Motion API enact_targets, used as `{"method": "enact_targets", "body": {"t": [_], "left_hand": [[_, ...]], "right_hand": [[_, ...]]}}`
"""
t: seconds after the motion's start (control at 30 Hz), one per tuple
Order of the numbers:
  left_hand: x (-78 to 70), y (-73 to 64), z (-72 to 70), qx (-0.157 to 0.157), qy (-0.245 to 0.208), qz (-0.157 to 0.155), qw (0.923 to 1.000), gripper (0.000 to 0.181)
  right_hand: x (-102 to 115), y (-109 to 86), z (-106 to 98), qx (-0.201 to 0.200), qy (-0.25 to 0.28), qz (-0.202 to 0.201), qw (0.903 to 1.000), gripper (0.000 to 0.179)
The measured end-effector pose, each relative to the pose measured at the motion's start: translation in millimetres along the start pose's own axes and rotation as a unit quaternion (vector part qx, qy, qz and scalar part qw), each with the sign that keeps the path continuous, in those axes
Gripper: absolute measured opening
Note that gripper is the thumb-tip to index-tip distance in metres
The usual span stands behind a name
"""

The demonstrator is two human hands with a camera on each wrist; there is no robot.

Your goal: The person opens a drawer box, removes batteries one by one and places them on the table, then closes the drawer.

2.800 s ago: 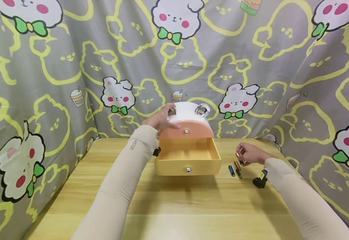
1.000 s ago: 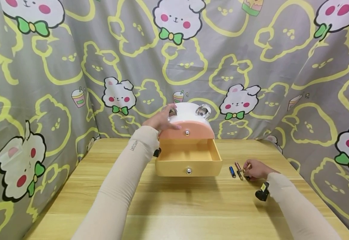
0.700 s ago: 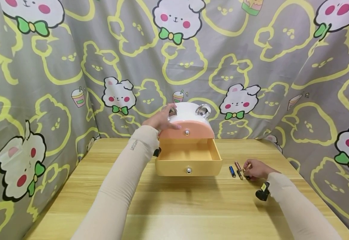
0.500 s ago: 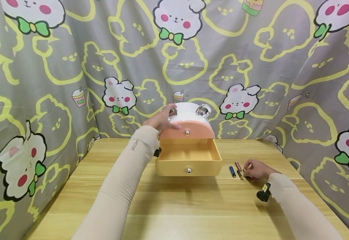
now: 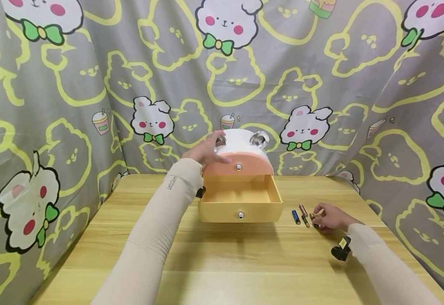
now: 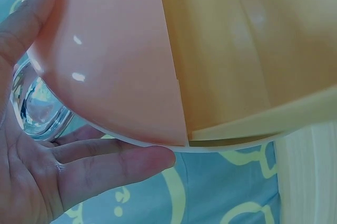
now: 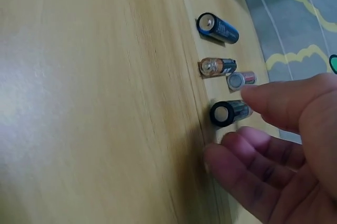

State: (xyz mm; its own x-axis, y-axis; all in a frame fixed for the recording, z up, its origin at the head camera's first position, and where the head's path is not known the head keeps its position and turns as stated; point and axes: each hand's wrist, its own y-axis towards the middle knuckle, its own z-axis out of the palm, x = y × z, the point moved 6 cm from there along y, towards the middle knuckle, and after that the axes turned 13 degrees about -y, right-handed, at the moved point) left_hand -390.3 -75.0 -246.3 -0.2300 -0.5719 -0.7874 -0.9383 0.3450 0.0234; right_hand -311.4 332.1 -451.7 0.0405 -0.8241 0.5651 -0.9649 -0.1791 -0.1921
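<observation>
A small storage box with a white top [image 5: 237, 140], a peach front [image 5: 241, 164] and silver ear-shaped rings stands on the table. Its yellow drawer [image 5: 241, 213] is pulled out, and nothing shows inside. My left hand [image 5: 206, 151] grips the box's upper left side, thumb on the peach front and fingers along the side. To the right of the drawer lie a blue battery [image 5: 296, 217], a copper-coloured battery [image 5: 303, 209] and a black-and-copper battery [image 5: 305, 221]. Beside them a black battery [image 7: 226, 113] lies between the parted thumb and fingers of my right hand [image 5: 332, 217], apparently untouched.
The wooden table [image 5: 222, 262] runs toward me in front of the drawer. A grey patterned curtain [image 5: 191, 84] hangs behind the table and along both sides. A black wrist camera [image 5: 341, 249] sits below my right wrist.
My right hand has carried the black battery nearer to me and right, laid it beside the others, then let go. Its fingers have parted and shifted slightly right. The left hand stays put.
</observation>
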Motion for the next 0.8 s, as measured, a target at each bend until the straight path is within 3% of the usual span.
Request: {"method": "enact_targets", "body": {"t": [0.17,0.3,0.4,0.53,0.63,0.7,0.8], "left_hand": [[0.4,2.2,1.4,0.003,0.003,0.003,1.0,0.097],[-0.5,3.4,1.0,0.003,0.012,0.008,0.9999,0.098],[-1.2,3.5,0.4,0.005,0.008,0.01,0.9999,0.098],[-5.1,3.7,1.6,0.016,0.007,0.025,0.9995,0.096],[-6.9,3.0,2.2,0.023,0.015,0.034,0.9991,0.097],[-6.5,2.5,1.2,0.02,0.018,0.033,0.9991,0.097],[-3.9,2.0,-1.4,0.013,0.023,0.029,0.9992,0.098]], "right_hand": [[16,-8.9,-4,-0.047,0.009,-0.013,0.9988,0.023],[40,-13.0,-4,-0.065,0.092,-0.018,0.9934,0.021],[63,-19.6,-3,-0.07,0.172,-0.021,0.9823,0.022],[94,-37.7,1,-0.119,0.245,-0.041,0.9613,0.023],[121,-55.4,5,-0.198,0.257,-0.084,0.9422,0.021],[141,-68.0,8,-0.265,0.224,-0.145,0.9264,0.017],[175,-84.6,15,-0.355,0.135,-0.275,0.883,0.017]]}}
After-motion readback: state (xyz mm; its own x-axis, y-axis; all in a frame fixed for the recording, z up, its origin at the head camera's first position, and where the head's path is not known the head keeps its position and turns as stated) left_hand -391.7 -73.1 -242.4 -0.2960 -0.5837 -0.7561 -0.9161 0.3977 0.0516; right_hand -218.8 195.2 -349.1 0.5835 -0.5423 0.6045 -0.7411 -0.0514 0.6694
